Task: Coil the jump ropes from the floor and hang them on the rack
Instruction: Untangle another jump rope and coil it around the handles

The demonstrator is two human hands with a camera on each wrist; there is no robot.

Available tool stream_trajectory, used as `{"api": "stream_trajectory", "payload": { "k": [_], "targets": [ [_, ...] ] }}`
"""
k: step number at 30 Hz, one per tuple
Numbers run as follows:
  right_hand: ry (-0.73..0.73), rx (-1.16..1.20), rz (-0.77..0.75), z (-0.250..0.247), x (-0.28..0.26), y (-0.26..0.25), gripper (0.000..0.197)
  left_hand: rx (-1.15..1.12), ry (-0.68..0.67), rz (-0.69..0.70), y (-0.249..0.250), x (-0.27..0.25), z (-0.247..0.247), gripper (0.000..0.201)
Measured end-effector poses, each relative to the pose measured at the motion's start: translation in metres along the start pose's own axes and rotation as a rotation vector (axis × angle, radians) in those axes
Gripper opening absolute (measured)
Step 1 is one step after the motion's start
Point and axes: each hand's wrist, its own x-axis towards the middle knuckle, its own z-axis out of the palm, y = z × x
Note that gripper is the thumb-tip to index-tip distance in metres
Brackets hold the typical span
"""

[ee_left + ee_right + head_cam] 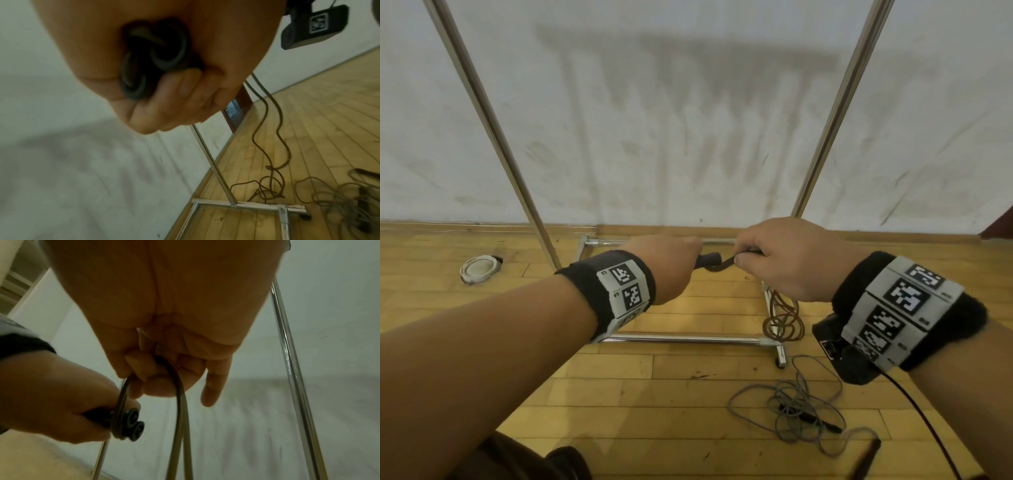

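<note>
My left hand grips the two dark handles of a brown jump rope side by side; their round ends show in the left wrist view and again in the right wrist view. My right hand pinches the brown rope just beside the handles, its little finger sticking out. Two strands of that rope hang down to a loose brown pile on the floor by the rack's base. A grey jump rope lies tangled on the wooden floor at lower right.
The chrome rack has two slanting uprights and a floor frame on castors, standing against a stained white wall. A white round object lies on the floor at left. A dark handle lies at the bottom right.
</note>
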Motion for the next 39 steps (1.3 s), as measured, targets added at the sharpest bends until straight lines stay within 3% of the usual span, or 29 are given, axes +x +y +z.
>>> {"api": "stream_trajectory", "payload": {
  "k": [6,11,18,21,24,27,29,31,34,39],
  "targets": [
    [-0.021,0.183,-0.026,-0.006,-0.004,0.012,0.017,0.112,-0.089,0.225,0.018,-0.014,0.002,0.023],
    [-0.041,0.434,-0.013,-0.001,-0.001,0.027,0.011,0.144,-0.034,0.408,0.034,-0.028,-0.003,0.029],
    [-0.079,0.957,0.122,0.021,0.006,0.042,0.038,-0.297,0.179,0.381,0.019,-0.035,-0.027,0.014],
    [-0.088,1.062,0.146,0.034,0.009,0.033,0.045,-0.508,0.263,0.308,0.012,-0.033,-0.035,0.027],
    [-0.056,1.026,0.199,0.042,0.011,0.024,0.055,-0.619,0.387,0.172,0.002,-0.024,-0.044,0.027],
    [-0.034,0.989,0.228,0.042,0.010,0.019,0.058,-0.611,0.397,0.035,-0.014,-0.015,-0.046,0.024],
    [-0.051,0.797,0.201,0.039,0.007,0.016,0.056,-0.569,0.364,-0.034,-0.023,-0.009,-0.042,0.019],
    [-0.111,0.467,0.147,0.034,0.003,0.011,0.041,-0.518,0.307,-0.089,-0.029,-0.004,-0.036,0.010],
    [-0.164,0.093,0.044,0.018,-0.003,0.003,0.026,-0.361,0.191,-0.113,-0.027,0.003,-0.026,0.015],
    [0.041,0.031,-0.083,-0.015,-0.010,0.000,0.024,-0.148,0.051,-0.020,-0.010,0.004,-0.012,0.029]
  ]
}}
